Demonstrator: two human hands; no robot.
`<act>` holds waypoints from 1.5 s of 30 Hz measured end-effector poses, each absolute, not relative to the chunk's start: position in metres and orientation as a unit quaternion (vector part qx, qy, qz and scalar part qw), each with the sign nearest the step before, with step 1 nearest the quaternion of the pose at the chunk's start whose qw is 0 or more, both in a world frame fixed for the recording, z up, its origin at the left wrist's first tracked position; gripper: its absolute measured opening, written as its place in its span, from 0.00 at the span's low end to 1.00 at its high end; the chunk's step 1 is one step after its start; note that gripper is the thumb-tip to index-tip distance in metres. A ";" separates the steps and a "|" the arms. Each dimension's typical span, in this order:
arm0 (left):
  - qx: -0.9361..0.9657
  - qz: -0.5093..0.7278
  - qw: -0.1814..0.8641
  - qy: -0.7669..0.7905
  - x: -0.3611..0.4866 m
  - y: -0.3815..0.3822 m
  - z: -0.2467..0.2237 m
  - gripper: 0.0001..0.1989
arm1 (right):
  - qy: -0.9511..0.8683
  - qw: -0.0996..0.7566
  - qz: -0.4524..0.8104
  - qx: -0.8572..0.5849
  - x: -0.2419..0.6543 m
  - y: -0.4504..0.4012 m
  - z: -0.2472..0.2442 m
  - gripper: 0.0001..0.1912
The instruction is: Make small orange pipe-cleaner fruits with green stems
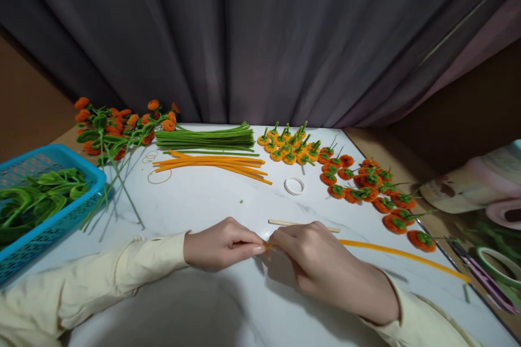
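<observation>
My left hand [226,244] and my right hand [325,263] meet over the front of the white table, fingertips pinched close together. Between them shows a small bit of a yellow-orange pipe cleaner [402,254]. Its long free end runs out past my right hand and curves down to the right. Just behind the right hand lies a thin wooden stick [285,222], partly covered by the knuckles. My fingers hide how the pipe cleaner is bent at the pinch. Farther back are a bundle of orange pipe cleaners [211,161] and a pile of green pipe cleaners [207,138].
A white tape ring [294,185] lies mid-table. Yellow pumpkins [290,157] and orange pumpkins [385,205] fill the back right. Orange flowers [118,124] stand back left, beside a blue basket [95,173] of green leaves. Scissors [484,276] and green tape [499,265] sit at right.
</observation>
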State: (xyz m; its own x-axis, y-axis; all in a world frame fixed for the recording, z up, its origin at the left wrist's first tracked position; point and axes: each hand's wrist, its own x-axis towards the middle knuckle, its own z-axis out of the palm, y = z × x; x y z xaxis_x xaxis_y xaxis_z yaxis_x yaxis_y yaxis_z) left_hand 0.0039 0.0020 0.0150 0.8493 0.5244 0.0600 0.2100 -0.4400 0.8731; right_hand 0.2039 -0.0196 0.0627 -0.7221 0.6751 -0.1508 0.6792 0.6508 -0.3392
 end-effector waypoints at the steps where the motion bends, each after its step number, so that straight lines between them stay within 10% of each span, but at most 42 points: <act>1: 0.822 0.163 0.497 0.224 0.003 0.002 0.014 0.14 | 0.907 0.010 -0.200 0.370 0.205 -0.018 0.065 0.16; 13: 0.660 0.130 0.700 0.240 0.001 0.007 0.011 0.17 | 0.907 0.000 -0.230 0.353 0.208 -0.015 0.070 0.20; 45: 0.729 0.144 0.623 0.245 0.002 0.007 0.006 0.17 | 0.889 -0.004 -0.233 0.394 0.206 -0.015 0.061 0.12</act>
State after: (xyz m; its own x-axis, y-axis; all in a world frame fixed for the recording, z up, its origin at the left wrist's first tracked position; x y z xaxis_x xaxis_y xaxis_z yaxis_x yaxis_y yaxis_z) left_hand 0.0022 0.0070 0.0065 0.8383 0.5369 -0.0950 0.1774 -0.1038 0.9787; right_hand 0.2064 -0.0154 0.0614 -0.6901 0.7017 -0.1772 0.6984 0.5815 -0.4174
